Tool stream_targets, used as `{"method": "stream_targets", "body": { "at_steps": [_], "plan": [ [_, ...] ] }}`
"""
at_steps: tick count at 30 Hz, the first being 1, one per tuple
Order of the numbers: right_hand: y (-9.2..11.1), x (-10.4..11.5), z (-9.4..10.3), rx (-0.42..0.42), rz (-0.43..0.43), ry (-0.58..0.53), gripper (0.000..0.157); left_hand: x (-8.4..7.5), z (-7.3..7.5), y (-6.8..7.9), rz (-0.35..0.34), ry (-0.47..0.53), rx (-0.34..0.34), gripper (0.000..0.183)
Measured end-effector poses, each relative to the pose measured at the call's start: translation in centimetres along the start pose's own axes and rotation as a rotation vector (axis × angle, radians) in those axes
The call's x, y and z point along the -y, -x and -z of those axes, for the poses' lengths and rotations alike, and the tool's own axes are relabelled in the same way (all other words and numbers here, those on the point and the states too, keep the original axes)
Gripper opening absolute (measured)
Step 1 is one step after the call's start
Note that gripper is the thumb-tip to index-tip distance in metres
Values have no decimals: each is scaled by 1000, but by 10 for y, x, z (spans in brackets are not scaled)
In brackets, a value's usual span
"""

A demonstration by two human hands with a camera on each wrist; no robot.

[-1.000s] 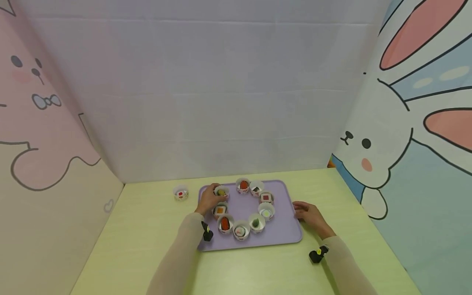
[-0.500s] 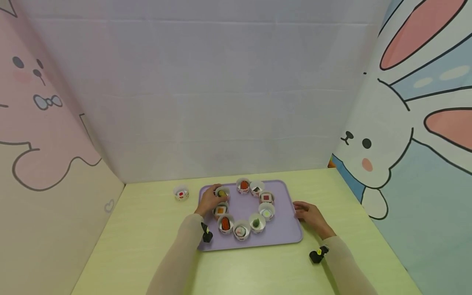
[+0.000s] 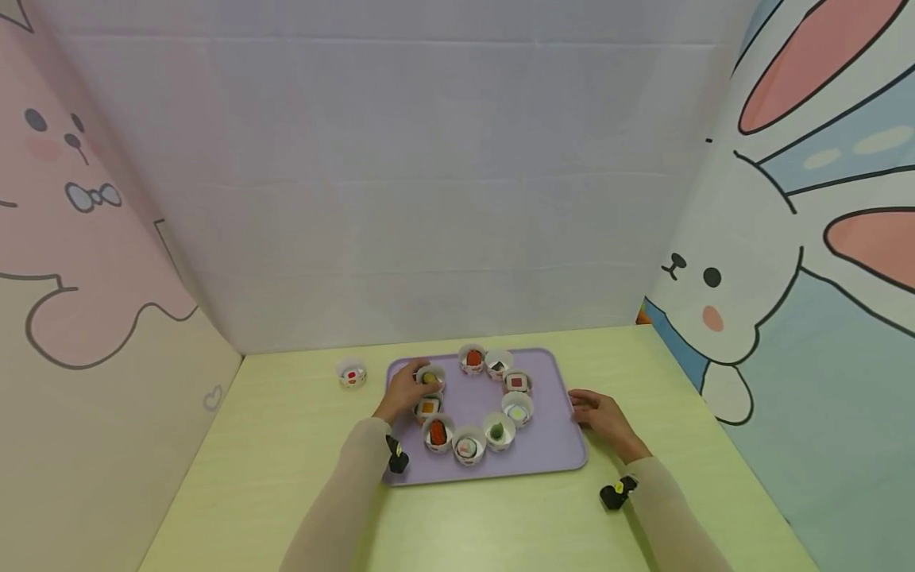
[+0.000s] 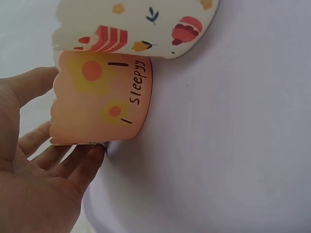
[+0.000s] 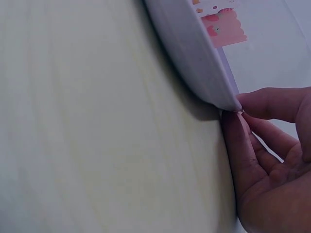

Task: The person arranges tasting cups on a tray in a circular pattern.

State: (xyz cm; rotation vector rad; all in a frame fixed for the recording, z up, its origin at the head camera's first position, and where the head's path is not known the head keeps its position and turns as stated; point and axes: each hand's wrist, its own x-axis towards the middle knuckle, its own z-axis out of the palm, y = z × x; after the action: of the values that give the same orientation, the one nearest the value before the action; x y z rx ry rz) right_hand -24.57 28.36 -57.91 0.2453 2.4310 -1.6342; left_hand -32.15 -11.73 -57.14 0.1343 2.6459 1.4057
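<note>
My left hand [image 3: 404, 392] grips a white paper baking cup [image 3: 436, 371] with a small yellow-green piece in it, at the back left of the lilac tray [image 3: 565, 445]. In the left wrist view the fingers [image 4: 90, 167] reach behind a peach paper cup [image 4: 104, 104] marked "sleepyy", which hides most of the held cup. Beside the peach cup stands a white printed cup [image 4: 141, 29]. At the tray's right edge my right hand [image 3: 604, 421] pinches the rim between thumb [image 5: 272, 103] and index finger.
Several more paper cups, such as one with a red piece [image 3: 438, 434] and one with a green piece [image 3: 498, 433], form a ring on the tray. A single cup [image 3: 351, 373] stands on the table left of the tray. A white backdrop [image 3: 429, 199] rises behind.
My left hand has drawn the held cup slightly toward me, close to the cup in front of it. The right hand keeps its place on the tray's edge.
</note>
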Motion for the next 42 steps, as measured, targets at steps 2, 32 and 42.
{"method": "stream_targets", "body": {
  "at_steps": [2,32,42],
  "plan": [
    [0,0,0,1,0,0,50,1,1,0,0,-5,1,64],
    [-1,-1,-1,-6,-16,10,51,-12,36,20,-122,88,-77,62],
    [1,1,0,-5,-21,15,50,-10,72,32,-140,165,-163,63]
  ]
}}
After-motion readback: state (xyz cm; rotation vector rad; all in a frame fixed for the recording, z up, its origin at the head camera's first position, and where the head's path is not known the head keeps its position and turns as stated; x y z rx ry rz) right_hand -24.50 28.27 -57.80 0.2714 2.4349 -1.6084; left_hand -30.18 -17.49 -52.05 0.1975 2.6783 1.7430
